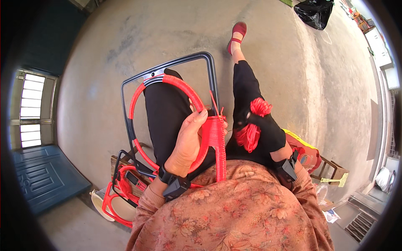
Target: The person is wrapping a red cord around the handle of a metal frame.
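Across my lap rests a black metal frame (211,79) joined to a round ring (135,100), much of it wrapped in red cord. My left hand (188,140) is closed around the right side of the ring, thumb on top, beside a tightly wound red cord section (215,134). A loose cord end (214,102) sticks up from that section. My right hand (264,125), in a black glove, is over my right thigh. It is closed around the middle of a bundle of red cord (248,139), which bulges out on both sides of the fist.
More red-wrapped frames (109,205) lean by a pale bucket (100,205) at lower left. A red bag with a yellow edge (307,157) and a small wooden stool (335,173) stand at my right. A black plastic bag (316,12) lies at the far right.
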A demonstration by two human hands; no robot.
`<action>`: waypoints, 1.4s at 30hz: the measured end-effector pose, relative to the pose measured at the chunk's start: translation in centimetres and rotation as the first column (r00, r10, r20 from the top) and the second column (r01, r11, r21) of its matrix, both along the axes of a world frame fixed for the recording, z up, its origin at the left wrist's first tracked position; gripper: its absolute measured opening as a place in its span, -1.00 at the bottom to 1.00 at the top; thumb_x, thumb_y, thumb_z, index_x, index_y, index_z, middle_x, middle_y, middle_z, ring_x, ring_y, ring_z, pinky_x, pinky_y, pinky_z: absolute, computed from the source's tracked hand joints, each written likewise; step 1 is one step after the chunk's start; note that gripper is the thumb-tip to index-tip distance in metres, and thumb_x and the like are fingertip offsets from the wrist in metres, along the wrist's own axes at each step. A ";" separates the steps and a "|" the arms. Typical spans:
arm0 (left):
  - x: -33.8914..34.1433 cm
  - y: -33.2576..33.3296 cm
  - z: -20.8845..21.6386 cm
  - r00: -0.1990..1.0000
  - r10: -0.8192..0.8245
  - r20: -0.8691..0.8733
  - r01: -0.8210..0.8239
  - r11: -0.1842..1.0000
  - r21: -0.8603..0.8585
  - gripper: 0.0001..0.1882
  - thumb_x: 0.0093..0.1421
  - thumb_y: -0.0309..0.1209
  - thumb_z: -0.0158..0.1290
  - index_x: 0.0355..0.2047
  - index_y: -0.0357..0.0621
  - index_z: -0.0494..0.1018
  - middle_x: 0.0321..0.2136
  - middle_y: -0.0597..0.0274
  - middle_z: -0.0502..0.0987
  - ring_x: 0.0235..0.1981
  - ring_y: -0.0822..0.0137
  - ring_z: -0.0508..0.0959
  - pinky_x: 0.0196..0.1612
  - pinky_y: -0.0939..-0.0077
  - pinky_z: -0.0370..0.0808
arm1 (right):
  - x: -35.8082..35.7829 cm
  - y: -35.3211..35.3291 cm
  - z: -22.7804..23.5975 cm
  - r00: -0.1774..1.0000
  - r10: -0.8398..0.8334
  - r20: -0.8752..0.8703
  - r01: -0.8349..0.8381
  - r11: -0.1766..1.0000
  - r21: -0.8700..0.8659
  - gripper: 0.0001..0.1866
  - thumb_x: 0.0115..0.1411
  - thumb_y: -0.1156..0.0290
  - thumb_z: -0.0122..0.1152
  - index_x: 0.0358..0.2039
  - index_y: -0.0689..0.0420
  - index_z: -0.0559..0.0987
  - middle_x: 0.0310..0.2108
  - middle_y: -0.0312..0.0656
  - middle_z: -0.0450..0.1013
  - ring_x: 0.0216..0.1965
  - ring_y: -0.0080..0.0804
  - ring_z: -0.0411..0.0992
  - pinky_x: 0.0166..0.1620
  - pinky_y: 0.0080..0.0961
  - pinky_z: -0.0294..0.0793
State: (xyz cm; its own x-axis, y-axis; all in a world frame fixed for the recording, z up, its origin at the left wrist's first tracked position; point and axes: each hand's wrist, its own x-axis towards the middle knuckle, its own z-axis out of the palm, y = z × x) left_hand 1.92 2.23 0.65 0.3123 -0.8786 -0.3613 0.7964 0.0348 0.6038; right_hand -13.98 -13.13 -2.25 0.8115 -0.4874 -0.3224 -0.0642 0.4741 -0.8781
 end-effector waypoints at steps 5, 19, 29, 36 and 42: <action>0.3 0.1 0.0 0.999 -0.036 -0.003 0.036 0.999 0.003 -0.63 0.35 -0.21 -0.12 -0.10 -0.31 0.38 -0.33 -0.04 0.57 -0.31 0.20 0.61 -0.21 0.33 0.58 | 0.8 0.2 0.7 0.985 0.162 -0.052 -0.168 0.976 -0.141 -0.80 0.26 0.37 0.06 -0.17 0.20 0.44 -0.42 -0.19 0.48 -0.43 -0.42 0.48 -0.34 -0.48 0.48; 0.2 0.1 0.3 0.979 -0.185 0.087 0.182 0.982 0.047 -0.69 0.31 -0.29 -0.01 -0.08 -0.29 0.39 -0.34 0.01 0.57 -0.37 0.24 0.63 -0.25 0.40 0.60 | 2.0 1.2 1.0 0.844 -0.393 0.365 0.118 0.799 0.589 -0.81 0.21 0.32 0.10 -0.29 0.12 0.35 -0.44 -0.18 0.38 -0.35 -0.34 0.41 -0.28 -0.41 0.45; 0.3 -0.5 0.5 0.984 -0.177 0.005 0.176 0.981 0.081 -0.75 0.30 -0.29 -0.01 -0.17 -0.22 0.44 -0.43 0.05 0.59 -0.46 0.26 0.64 -0.35 0.47 0.60 | 2.1 -1.6 2.9 0.981 -0.178 -0.075 0.186 0.974 0.126 -0.69 0.20 0.38 0.16 -0.07 0.18 0.45 -0.28 -0.16 0.48 -0.37 -0.43 0.48 -0.31 -0.50 0.50; 0.4 -1.1 0.5 0.973 -0.229 0.011 0.226 0.967 0.115 -0.76 0.31 -0.32 -0.05 -0.24 -0.30 0.43 -0.39 0.00 0.60 -0.42 0.23 0.64 -0.30 0.42 0.62 | 2.9 -2.9 3.8 0.969 -0.091 -0.231 0.017 0.953 -0.303 -0.80 0.09 0.45 0.30 -0.28 0.24 0.58 -0.48 -0.26 0.53 -0.49 -0.55 0.49 -0.41 -0.60 0.47; 0.3 -1.0 0.1 0.975 -0.223 0.015 0.221 0.972 0.073 -0.73 0.31 -0.28 0.00 -0.23 -0.30 0.43 -0.40 0.00 0.60 -0.41 0.24 0.65 -0.32 0.43 0.62 | 4.6 -1.0 5.8 0.975 -0.057 -0.213 -0.052 0.879 -0.473 -0.81 0.06 0.42 0.34 -0.35 0.24 0.58 -0.51 -0.23 0.55 -0.48 -0.50 0.53 -0.40 -0.55 0.50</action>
State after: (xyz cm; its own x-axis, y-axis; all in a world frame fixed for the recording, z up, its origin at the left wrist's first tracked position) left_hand 2.19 1.19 0.70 0.1208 -0.8997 -0.4195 0.7656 -0.1845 0.6162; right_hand -9.35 -14.14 3.53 0.7477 -0.6272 -0.2181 -0.2756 0.0057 -0.9612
